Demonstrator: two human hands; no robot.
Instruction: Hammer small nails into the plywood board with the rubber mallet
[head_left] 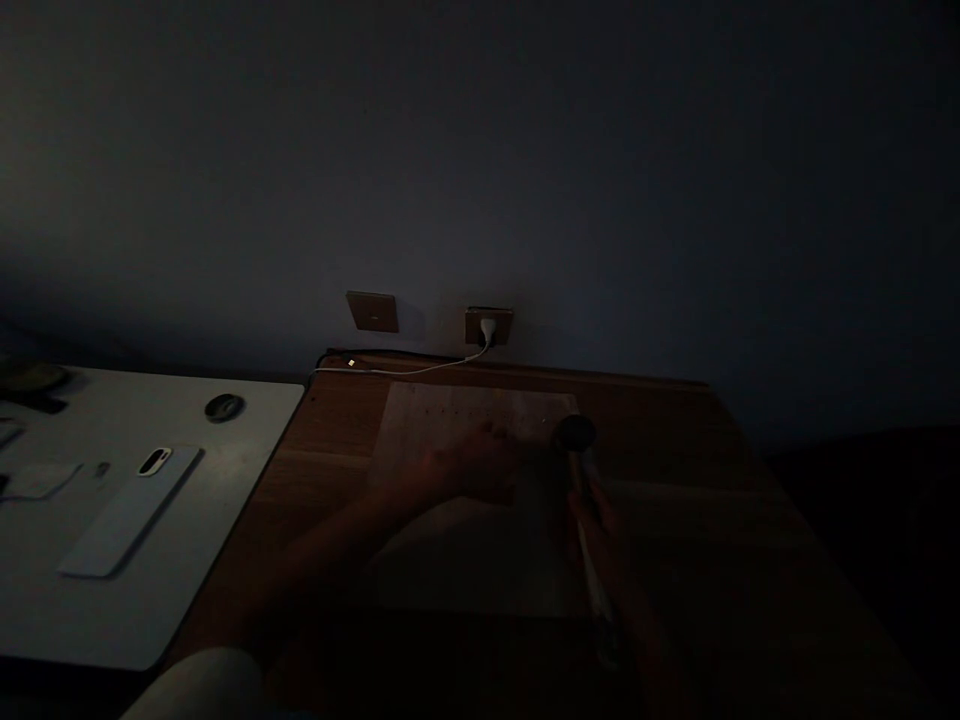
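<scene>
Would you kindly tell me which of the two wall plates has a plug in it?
The right-hand wall plate holds the white plug; the left-hand wall plate has none.

The hammer head (pixel 576 434) looks black, the table (pixel 667 430) streaky brown

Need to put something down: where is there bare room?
The wooden table right of the hammer and right hand looks bare, though dim; so does the white table between phone and wooden table. Crowded: the pale sheet, beneath the left hand.

The wall (pixel 480 180) is faintly lit from the left; the left hand (pixel 480 465) and right hand (pixel 606 530) are obscured by deep shadow.
</scene>
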